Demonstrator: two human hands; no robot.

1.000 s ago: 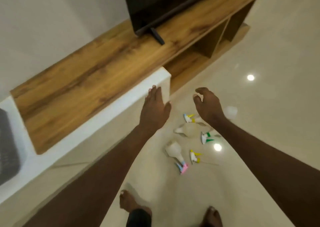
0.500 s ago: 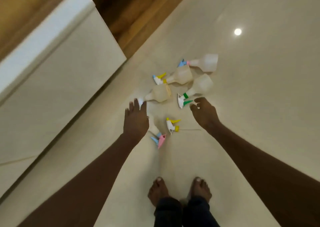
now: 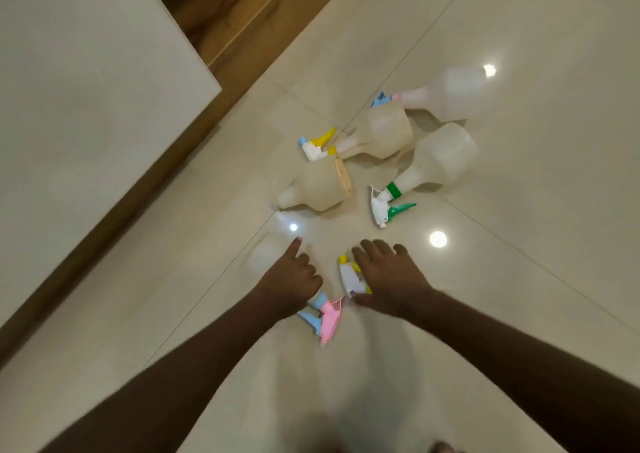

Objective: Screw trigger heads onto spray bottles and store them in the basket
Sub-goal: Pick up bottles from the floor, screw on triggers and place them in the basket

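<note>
Several translucent spray bottles lie on the glossy tiled floor. My left hand (image 3: 291, 279) is curled on the neck of the nearest bottle (image 3: 265, 257), whose pink and blue trigger head (image 3: 327, 317) sticks out below the hand; the index finger points forward. My right hand (image 3: 389, 276) covers a loose white and yellow trigger head (image 3: 348, 276), thumb under it and fingers over it. Beyond them lie a headless bottle (image 3: 318, 187), a yellow-headed bottle (image 3: 377, 130), a green-headed bottle (image 3: 440, 158) and a fourth bottle (image 3: 450, 92) with a pink collar. No basket is in view.
A white cabinet side (image 3: 86, 106) fills the left, with a wooden shelf base (image 3: 242, 19) behind it. Ceiling lights reflect off the tiles. A toe of my foot (image 3: 440, 447) shows at the bottom edge.
The view has tipped down and closer to the floor. Both hands dropped from mid-air: the left onto the pink-headed bottle, the right onto the loose yellow trigger head.
</note>
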